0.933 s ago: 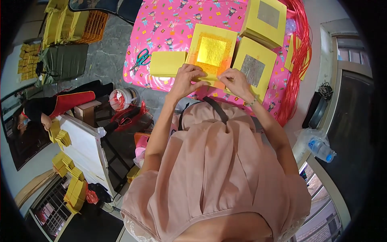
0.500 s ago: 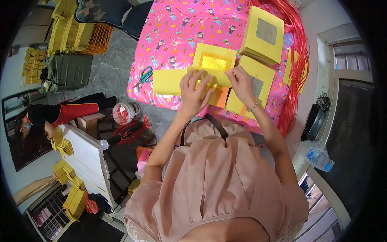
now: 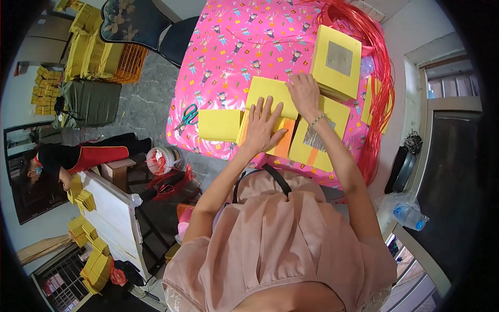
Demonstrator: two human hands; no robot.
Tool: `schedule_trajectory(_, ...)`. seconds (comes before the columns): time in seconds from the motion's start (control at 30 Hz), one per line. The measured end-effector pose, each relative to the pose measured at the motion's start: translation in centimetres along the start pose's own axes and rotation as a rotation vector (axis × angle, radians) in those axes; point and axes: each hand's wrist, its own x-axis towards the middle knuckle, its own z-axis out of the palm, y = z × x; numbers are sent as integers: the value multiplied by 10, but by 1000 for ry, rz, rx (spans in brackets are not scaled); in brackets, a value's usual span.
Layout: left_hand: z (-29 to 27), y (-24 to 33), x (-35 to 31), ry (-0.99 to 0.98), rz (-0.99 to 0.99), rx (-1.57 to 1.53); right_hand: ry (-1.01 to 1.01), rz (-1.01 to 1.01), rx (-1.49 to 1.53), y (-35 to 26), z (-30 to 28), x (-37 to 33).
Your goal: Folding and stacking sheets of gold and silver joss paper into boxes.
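Observation:
Yellow paper sheets (image 3: 270,89) with an orange lower part lie near the front edge of the table. My left hand (image 3: 262,129) rests flat on them, its fingers spread. At their far right corner, my right hand (image 3: 303,94) presses down with fingers stretched out, beside a thick stack of yellow paper (image 3: 332,78) topped by a silver square. Left of my left hand is a plain yellow paper pile (image 3: 218,125). Under my right forearm lies another yellow stack (image 3: 332,115) with a silver patch, partly covered by the arm.
Green-handled scissors (image 3: 187,117) lie on the pink patterned tablecloth (image 3: 218,67). Red ribbon strands (image 3: 382,99) hang over the table's right edge. A white bucket (image 3: 163,160) stands on the floor at left. Farther left, a person (image 3: 67,161) works at a white table (image 3: 112,208) with yellow paper bundles.
The raised yellow flap has been laid over the far side, covering the gold patch. My right hand has moved away from me and released its pinch; my left hand has flattened.

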Motion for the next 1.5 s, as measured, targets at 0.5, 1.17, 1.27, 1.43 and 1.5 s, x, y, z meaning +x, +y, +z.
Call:
schedule_trajectory(0.5,5,-1,4,-30,-37,-19,-157,-60,170,-7,32,6)
schedule_trajectory(1.17,10,-6,3,-73,5,35,-109,47,333,-27,1,-82)
schedule_trajectory(1.27,11,-6,3,-77,0,35,-128,66,321,-29,1,-83)
schedule_trajectory(1.43,12,-5,3,-56,16,31,-142,71,285,-27,8,-86)
schedule_trajectory(1.5,10,-6,3,-51,13,32,-138,46,250,-24,10,-87)
